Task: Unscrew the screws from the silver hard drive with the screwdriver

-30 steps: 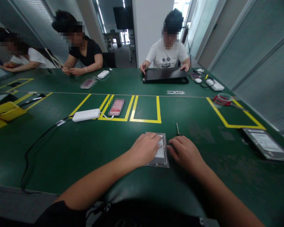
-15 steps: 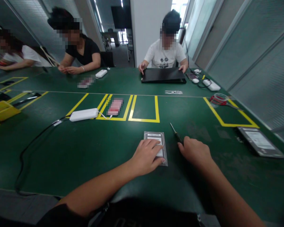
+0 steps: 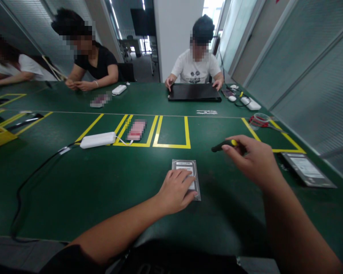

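Note:
My left hand [image 3: 175, 192] lies over a hard drive [image 3: 185, 163], fingers spread across its label and thumb near its lower right edge. The drive rests flat on the green table, partly covered by the hand. Raised to the right of it, my right hand [image 3: 253, 158] is closed around a screwdriver [image 3: 220, 146] with a black and yellow handle. The handle's black end points left, and the metal shaft cannot be seen. Farther right on the table lies a second, larger-looking drive [image 3: 307, 169] with a white label.
Yellow tape frames [image 3: 171, 146] mark the table. A white power bank [image 3: 98, 140] is cabled to a phone [image 3: 136, 130]. Red wire [image 3: 258, 121] lies coiled at right; a yellow bin [image 3: 1, 136] stands left. Opposite, a co-worker holds a black panel [image 3: 194, 92]; other people sit left.
My right hand has risen and moved right with the screwdriver, whose shaft pointed forward before and is now out of sight. My left hand stays on the hard drive.

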Motion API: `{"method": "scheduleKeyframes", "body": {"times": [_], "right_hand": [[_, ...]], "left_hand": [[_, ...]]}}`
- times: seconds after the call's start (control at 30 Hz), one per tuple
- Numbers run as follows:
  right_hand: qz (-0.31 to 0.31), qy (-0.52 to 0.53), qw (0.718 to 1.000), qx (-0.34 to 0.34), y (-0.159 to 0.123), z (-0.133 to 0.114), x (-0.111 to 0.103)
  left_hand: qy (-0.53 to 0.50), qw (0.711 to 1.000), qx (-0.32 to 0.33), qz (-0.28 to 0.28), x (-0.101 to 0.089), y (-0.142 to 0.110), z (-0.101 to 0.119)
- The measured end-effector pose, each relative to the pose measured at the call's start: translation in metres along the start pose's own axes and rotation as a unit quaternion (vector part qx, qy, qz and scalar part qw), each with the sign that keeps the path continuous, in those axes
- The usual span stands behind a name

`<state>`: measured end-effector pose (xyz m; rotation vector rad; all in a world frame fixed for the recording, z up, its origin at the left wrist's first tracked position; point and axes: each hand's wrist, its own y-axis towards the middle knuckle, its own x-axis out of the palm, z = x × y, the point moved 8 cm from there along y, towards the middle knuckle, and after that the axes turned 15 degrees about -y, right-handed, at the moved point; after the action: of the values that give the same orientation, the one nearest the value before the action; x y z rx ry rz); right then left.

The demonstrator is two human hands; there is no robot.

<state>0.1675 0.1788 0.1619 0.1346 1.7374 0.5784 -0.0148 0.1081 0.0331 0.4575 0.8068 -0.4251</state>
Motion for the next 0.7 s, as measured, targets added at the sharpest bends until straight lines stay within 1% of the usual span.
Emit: {"method": "scheduleKeyframes", "body": {"times": [0.07, 0.17, 0.27, 0.47, 0.57, 0.7], "right_hand": [[0.007, 0.024, 1.0, -0.009, 0.007, -0.006, -0.007], [0.002, 0.057, 0.998, 0.008, 0.015, -0.012, -0.008], [-0.021, 0.083, 0.996, 0.026, 0.019, -0.018, 0.0], [-0.05, 0.114, 0.992, 0.033, 0.021, -0.022, 0.021], [-0.047, 0.105, 0.993, 0.015, 0.022, -0.022, 0.022], [-0.047, 0.06, 0.997, -0.008, 0.022, -0.022, 0.02]], "left_hand": [[-0.001, 1.0, 0.001, 0.001, 0.0, 0.0, 0.0], [-0.001, 1.0, 0.003, 0.003, 0.0, 0.0, 0.0], [-0.005, 1.0, 0.006, 0.004, 0.0, 0.001, 0.0], [-0.012, 1.0, 0.007, 0.004, -0.001, 0.001, -0.001], [-0.014, 1.0, 0.006, 0.0, -0.001, 0.001, -0.002], [-0.017, 1.0, 0.005, -0.003, -0.001, 0.001, -0.002]]}}
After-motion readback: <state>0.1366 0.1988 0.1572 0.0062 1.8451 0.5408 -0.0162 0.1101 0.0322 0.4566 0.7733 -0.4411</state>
